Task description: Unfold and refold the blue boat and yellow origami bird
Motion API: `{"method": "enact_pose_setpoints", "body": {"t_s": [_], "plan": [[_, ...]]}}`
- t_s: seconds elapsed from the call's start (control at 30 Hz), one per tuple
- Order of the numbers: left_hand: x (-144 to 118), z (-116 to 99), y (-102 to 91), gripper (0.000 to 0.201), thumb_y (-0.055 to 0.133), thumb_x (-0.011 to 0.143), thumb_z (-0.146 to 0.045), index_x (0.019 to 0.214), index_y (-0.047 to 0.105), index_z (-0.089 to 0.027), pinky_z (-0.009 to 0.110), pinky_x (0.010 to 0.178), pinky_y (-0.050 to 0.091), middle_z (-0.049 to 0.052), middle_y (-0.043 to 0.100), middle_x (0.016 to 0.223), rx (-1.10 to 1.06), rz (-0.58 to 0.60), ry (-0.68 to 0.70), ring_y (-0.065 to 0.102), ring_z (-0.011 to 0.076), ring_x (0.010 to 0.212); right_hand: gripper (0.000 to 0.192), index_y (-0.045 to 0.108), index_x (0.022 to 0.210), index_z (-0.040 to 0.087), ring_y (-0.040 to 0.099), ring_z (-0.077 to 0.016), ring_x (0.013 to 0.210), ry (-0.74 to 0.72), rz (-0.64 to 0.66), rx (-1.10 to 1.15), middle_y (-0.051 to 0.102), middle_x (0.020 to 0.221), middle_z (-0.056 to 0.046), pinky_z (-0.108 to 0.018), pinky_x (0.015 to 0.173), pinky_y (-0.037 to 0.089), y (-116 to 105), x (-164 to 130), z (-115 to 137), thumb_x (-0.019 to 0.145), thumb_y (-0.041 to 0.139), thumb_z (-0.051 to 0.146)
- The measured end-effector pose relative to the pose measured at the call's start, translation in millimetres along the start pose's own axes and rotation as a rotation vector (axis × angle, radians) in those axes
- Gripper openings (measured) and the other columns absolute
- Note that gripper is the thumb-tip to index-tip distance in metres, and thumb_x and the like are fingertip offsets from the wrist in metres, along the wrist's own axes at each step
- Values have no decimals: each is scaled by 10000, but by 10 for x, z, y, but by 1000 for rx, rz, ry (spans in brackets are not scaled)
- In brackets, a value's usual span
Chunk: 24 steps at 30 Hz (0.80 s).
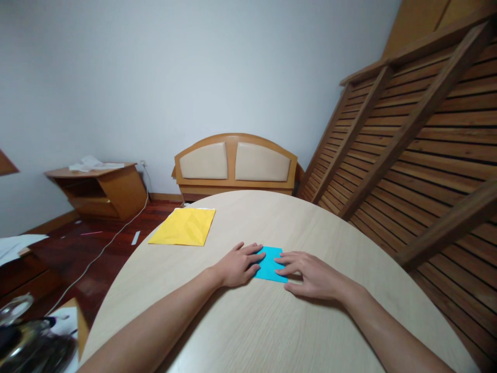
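Observation:
A small blue sheet of paper [271, 265] lies flat on the round wooden table [248, 326] in front of me. On its left edge rest the fingers of my left hand [239, 265], spread and fairly flat. My right hand [310, 274] touches the right edge with its fingertips, fingers apart and slightly bent. Neither hand grips the paper. Farther off to the left, near the table's rim, is a larger yellow sheet of paper [184, 227], with a thin white edge showing behind it.
A headboard [236, 181] stands against the far wall. Slatted wooden panels [407, 140] lean along the right side. A low cabinet [112, 194] with white papers stands far left, and a white cable [104, 248] runs across the floor. Dark glossy items [34, 342] sit lower left.

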<state>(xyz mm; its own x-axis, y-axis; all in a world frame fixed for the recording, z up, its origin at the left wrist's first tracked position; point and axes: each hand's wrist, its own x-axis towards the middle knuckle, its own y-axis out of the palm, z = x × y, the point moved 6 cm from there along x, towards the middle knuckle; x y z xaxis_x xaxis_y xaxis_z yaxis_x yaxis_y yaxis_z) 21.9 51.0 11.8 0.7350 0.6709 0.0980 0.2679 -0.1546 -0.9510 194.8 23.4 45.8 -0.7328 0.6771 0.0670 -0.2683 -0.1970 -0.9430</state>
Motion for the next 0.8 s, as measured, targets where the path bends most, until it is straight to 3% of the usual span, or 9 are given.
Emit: {"method": "enact_pose_setpoints", "body": {"t_s": [0.23,0.4,0.6,0.8], "plan": [[-11,20,-9,426,421,998,-377,1414,502,-337,574,1180,192,54,319,1586,-44,27,56,268,278,1473,465,668,1269,302,444,-295,1369,21,-44,5,544,1446,-45,-468,1147,325,75,1,-95,811,640,375],[-26,-8,-60,383,451,980,-320,1338,586,-326,527,1174,256,38,429,1529,-55,-2,100,342,274,1441,546,618,1331,288,455,-300,1353,25,-69,4,557,1432,-52,-469,1146,326,92,7,-110,796,658,387],[-50,-91,-79,344,471,945,-215,1222,673,-245,397,1124,378,74,592,1382,-23,-74,178,535,229,1290,505,663,1270,263,548,-279,1264,5,-107,-15,619,1355,-66,-413,1092,401,79,30,-50,771,659,333],[-90,-108,-62,333,571,925,-367,1174,680,-174,398,1118,394,137,606,1351,-18,-95,195,524,261,1305,351,728,1132,242,638,-254,1132,-30,-133,1,706,1221,-59,-375,1040,432,35,19,-3,802,618,281]]}}
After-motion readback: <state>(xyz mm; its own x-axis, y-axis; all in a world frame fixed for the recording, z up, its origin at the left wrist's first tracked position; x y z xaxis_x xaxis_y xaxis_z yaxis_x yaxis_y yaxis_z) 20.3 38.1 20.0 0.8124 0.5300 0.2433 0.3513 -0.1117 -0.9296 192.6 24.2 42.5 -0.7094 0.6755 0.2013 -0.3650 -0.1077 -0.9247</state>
